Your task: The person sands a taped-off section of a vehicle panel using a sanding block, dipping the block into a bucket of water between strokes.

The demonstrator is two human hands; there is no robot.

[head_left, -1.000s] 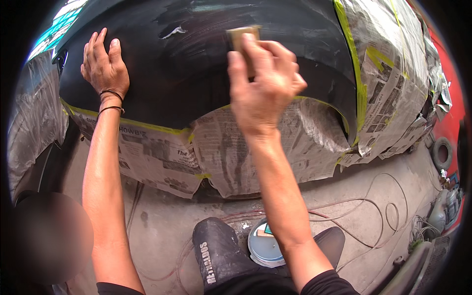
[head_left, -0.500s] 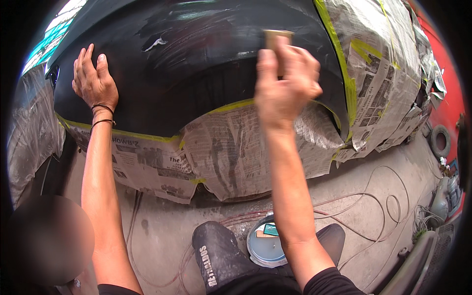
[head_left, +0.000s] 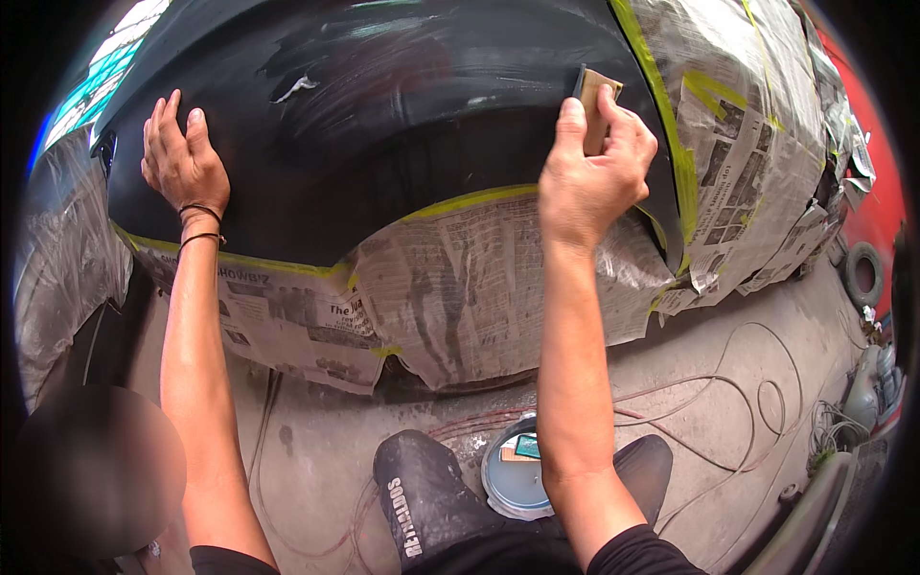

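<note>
A dark, matte car body panel (head_left: 364, 163) fills the upper middle, wet and streaked, with a small whitish smear near its top. My left hand (head_left: 185, 158) rests on the panel's left part, fingers stretched out and holding nothing. At the panel's right side, my right hand (head_left: 599, 177) grips a tan sanding block (head_left: 592, 123) between thumb and fingers. A thin dark edge shows along the block's left side, and its far end is tilted up. Whether its working face touches the panel here is hidden.
Newspaper (head_left: 450, 297) and yellow-green masking tape (head_left: 659, 91) border the panel. Between my knees stands a bucket (head_left: 491, 491) of cloudy water with a teal piece (head_left: 527, 447) in it. A hose (head_left: 709, 379) coils over the concrete floor; a tyre (head_left: 864, 275) lies at far right.
My right hand has moved rightward across the panel with the sanding block, which now shows more of its length. My left hand stays in nearly the same place.
</note>
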